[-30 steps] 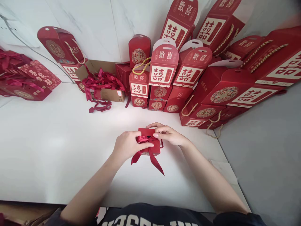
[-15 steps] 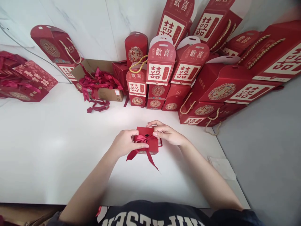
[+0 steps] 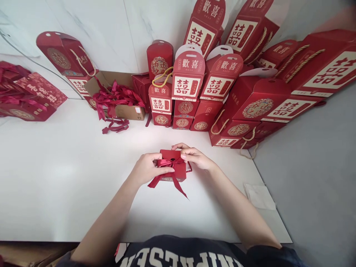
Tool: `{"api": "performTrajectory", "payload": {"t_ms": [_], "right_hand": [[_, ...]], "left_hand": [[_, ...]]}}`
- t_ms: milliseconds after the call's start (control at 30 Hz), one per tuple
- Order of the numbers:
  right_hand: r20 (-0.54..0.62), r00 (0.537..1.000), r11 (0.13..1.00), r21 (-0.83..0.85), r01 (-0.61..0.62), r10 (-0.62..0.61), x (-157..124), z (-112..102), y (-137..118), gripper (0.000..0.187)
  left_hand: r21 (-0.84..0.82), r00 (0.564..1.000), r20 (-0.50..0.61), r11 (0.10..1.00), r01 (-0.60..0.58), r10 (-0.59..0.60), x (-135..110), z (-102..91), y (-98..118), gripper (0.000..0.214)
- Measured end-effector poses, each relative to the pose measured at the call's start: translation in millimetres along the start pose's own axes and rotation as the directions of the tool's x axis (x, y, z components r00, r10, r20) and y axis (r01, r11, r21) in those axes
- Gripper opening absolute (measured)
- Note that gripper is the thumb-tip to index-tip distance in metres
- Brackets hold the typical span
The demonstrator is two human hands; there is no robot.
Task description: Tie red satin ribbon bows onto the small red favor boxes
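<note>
A small red gift box [image 3: 174, 167] sits on the white table [image 3: 55, 178] in front of me. A dark red satin ribbon [image 3: 167, 163] is tied across its top, and two tails hang over the near side toward me. My left hand [image 3: 147, 168] pinches the ribbon's left loop between thumb and fingers. My right hand [image 3: 194, 157] pinches the ribbon's right loop at the box's right top edge. Both hands rest against the box.
Many red paper gift bags and boxes [image 3: 222, 85] with rope handles are stacked along the wall and to the right. An open cardboard box [image 3: 125, 107] spills red ribbons [image 3: 115, 126]. More red bags [image 3: 27, 100] lie at far left. White paper [image 3: 258, 196] lies at the table's right edge.
The box and both hands have shifted slightly away from me and left. The ribbon's tails lie shorter and closer to the box than before. Both pinches hold.
</note>
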State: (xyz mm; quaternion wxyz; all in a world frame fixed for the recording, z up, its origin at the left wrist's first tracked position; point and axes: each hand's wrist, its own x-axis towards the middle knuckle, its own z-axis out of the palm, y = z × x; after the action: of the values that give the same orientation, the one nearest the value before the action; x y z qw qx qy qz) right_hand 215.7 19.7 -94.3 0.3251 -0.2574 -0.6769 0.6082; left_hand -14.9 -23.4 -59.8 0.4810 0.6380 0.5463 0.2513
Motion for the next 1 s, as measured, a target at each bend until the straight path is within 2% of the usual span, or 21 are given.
{"api": "performTrajectory", "payload": {"t_ms": [33, 100, 167, 200, 233, 300, 367, 400, 433, 500, 567, 667, 733, 800, 900, 1000], "right_hand": [[-0.032, 0.999, 0.999, -0.035, -0.007, 0.006, -2.9, 0.4, -4.9, 0.039], [-0.197, 0.980, 0.984, -0.178, -0.021, -0.015, -12.3, 5.4, -19.5, 0.029], [-0.425, 0.898, 0.910, -0.407, -0.076, -0.116, -25.0, 18.5, -37.3, 0.026], [-0.478, 0.862, 0.841, -0.526, -0.130, -0.166, -31.5, 28.2, -45.7, 0.028], [-0.463, 0.868, 0.758, -0.628, -0.176, -0.181, -37.4, 39.6, -52.5, 0.031], [-0.374, 0.908, 0.564, -0.799, -0.210, -0.191, -45.8, 63.6, -59.8, 0.038], [-0.403, 0.891, 0.413, -0.862, -0.293, -0.209, -49.1, 82.7, -57.9, 0.039], [-0.437, 0.876, 0.382, -0.860, -0.339, -0.206, -49.2, 88.4, -54.7, 0.036], [-0.473, 0.859, 0.381, -0.844, -0.378, -0.197, -48.7, 91.1, -51.0, 0.033], [-0.518, 0.841, 0.451, -0.795, -0.405, -0.158, -47.2, 88.7, -45.0, 0.025], [-0.512, 0.853, 0.587, -0.724, -0.363, -0.104, -46.6, 80.0, -43.7, 0.019], [-0.469, 0.883, 0.807, -0.521, -0.280, 0.003, -47.7, 66.1, -48.4, 0.024], [-0.467, 0.879, 0.890, -0.353, -0.288, 0.099, -49.1, 59.7, -51.8, 0.029], [-0.452, 0.869, 0.935, -0.176, -0.307, 0.201, -50.2, 55.3, -53.4, 0.031], [-0.366, 0.871, 0.943, 0.074, -0.324, 0.328, -50.1, 50.6, -52.5, 0.029], [-0.308, 0.880, 0.927, 0.211, -0.309, 0.363, -47.0, 47.0, -48.6, 0.029]], "left_hand": [[-0.009, 1.000, 0.005, 1.000, 0.016, -0.016, -0.7, -0.6, -0.3, 0.038], [-0.052, 0.999, 0.028, 0.998, 0.042, -0.041, -1.9, -2.1, -1.0, 0.037], [-0.094, 0.999, 0.043, 0.995, 0.034, -0.030, -2.0, -2.8, -2.2, 0.037], [-0.104, 0.999, 0.039, 0.994, 0.017, -0.013, -1.6, -2.3, -3.0, 0.039], [-0.106, 1.000, 0.025, 0.994, -0.005, 0.007, -0.9, -1.3, -4.1, 0.041], [-0.106, 0.999, -0.014, 0.994, -0.038, 0.037, 0.7, 2.5, -6.4, 0.045], [-0.119, 0.998, -0.048, 0.992, -0.049, 0.044, 1.8, 7.2, -8.2, 0.047], [-0.121, 0.997, -0.067, 0.991, -0.049, 0.042, 1.9, 9.3, -8.7, 0.048], [-0.117, 0.996, -0.084, 0.992, -0.048, 0.038, 1.8, 11.0, -8.9, 0.048], [-0.096, 0.993, -0.110, 0.994, -0.050, 0.040, 1.0, 13.1, -8.5, 0.048], [-0.068, 0.990, -0.133, 0.996, -0.061, 0.051, 0.1, 13.9, -7.4, 0.048], [-0.041, 0.985, -0.160, 0.997, -0.069, 0.062, -0.3, 14.6, -6.1, 0.048], [-0.040, 0.984, -0.165, 0.997, -0.068, 0.060, 0.1, 15.2, -5.9, 0.048], [-0.045, 0.984, -0.167, 0.997, -0.070, 0.061, 0.7, 15.8, -6.1, 0.047], [-0.051, 0.983, -0.174, 0.996, -0.077, 0.067, 1.5, 16.3, -6.3, 0.047], [-0.050, 0.983, -0.173, 0.996, -0.076, 0.066, 2.0, 16.1, -6.1, 0.047]]}}
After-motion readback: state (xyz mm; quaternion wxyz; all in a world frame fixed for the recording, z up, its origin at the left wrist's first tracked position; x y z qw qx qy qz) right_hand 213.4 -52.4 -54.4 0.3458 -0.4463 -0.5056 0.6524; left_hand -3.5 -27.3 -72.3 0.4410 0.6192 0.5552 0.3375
